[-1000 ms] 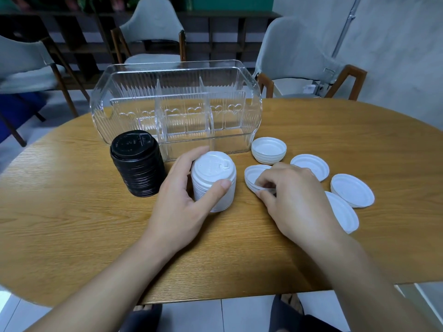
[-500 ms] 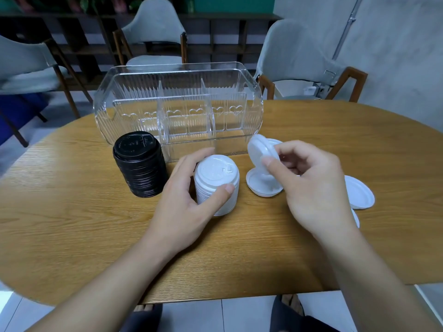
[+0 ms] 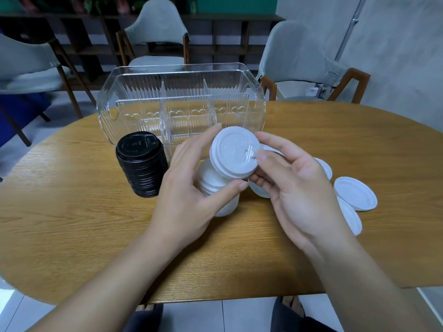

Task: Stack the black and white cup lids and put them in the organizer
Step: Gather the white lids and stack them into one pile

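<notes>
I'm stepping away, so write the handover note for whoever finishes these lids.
Left hand grips the white stack on the table.
Right hand pinches one white lid, tilted over that stack, not yet seated.
Black stack stands finished beside the clear organizer, which holds no lids.
Left: seat this lid, add the loose white lids at right, then put both stacks in the organizer.

— Obstructions? — The white lid stack [image 3: 217, 188] is partly covered by the left hand [image 3: 189, 188]; the right hand [image 3: 292, 188] hides a loose white lid [image 3: 260, 191].
— Frame limits? — Both forearms cut off below.
</notes>
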Tool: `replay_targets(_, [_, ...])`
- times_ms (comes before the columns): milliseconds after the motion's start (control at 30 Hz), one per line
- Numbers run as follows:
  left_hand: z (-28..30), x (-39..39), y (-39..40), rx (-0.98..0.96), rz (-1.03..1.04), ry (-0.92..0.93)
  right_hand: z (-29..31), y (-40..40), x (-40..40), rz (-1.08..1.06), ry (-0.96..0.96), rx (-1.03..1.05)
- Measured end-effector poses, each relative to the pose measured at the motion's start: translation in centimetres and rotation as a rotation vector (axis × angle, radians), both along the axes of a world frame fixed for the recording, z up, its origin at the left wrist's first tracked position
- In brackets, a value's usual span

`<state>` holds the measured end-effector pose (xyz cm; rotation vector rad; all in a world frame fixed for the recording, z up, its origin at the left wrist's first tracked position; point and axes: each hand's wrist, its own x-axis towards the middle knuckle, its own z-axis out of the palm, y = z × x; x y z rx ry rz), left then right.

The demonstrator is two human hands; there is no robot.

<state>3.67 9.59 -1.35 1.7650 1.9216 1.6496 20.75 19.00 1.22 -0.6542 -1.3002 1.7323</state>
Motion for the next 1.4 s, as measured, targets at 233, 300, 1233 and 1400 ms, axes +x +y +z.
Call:
replay_targets(233, [-0.3, -0.5, -0.3, 0.007, 0.057, 0.030, 0.2, -0.6, -0.3, -0.033, -0.159, 0.258])
replay_targets(300, [-0.4, -0.5, -0.4, 0.013, 0.066, 0.032, -0.1, -0.8, -0.5, -0.038, -0.222, 0.375])
replay_targets(1233, [-2.6, -1.5, -0.5, -0.305, -0.120, -0.274, -1.2, -0.2, -0.7, 0.020, -0.579, 0.662])
replay_targets(1400, [-2.5, -1.5, -0.5, -0.303, -0.129, -0.280, -0.8, 0.4, -0.2, 0.101, -0.593, 0.623])
